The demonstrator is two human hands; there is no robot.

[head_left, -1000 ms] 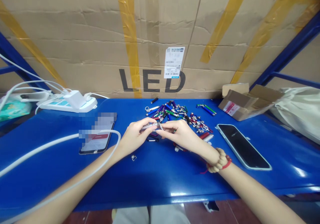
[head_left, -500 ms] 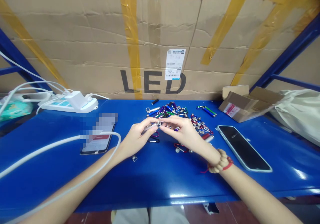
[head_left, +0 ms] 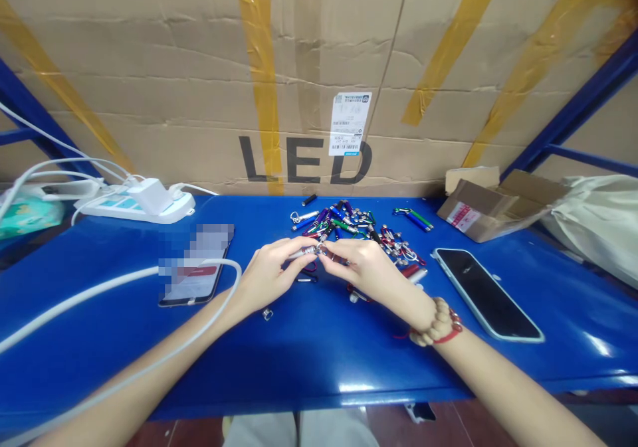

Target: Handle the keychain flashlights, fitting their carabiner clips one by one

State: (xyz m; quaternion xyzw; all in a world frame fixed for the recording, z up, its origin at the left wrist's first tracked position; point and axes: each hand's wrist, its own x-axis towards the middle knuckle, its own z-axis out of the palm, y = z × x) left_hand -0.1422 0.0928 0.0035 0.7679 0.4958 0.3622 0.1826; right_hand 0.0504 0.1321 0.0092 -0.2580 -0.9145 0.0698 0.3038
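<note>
My left hand (head_left: 272,266) pinches a slim silver tube (head_left: 302,252), which looks like a small keychain flashlight. Fingertips of my right hand (head_left: 366,262) are closed on a small shiny metal fitting (head_left: 319,248) at the tube's right end; its exact kind is partly hidden. Just beyond both hands lies a pile of coloured tubes and carabiner clips (head_left: 343,220), in blue, purple, green and red. Small red clips with metal ends (head_left: 399,244) spread to the right of the pile. A small metal piece (head_left: 268,314) rests on the blue table below my left hand.
A phone (head_left: 199,268) lies at left, crossed by a white cable (head_left: 100,294). Another phone (head_left: 486,294) lies at right. Behind are a power strip (head_left: 139,208), an open small carton (head_left: 483,211) and a large cardboard box (head_left: 199,101). A blue and green tube pair (head_left: 416,219) lies near the carton.
My right hand's fingers have shifted slightly at the tube's end, and the tube is turned a little. Both hands stay together in the same place. The view has tilted slightly.
</note>
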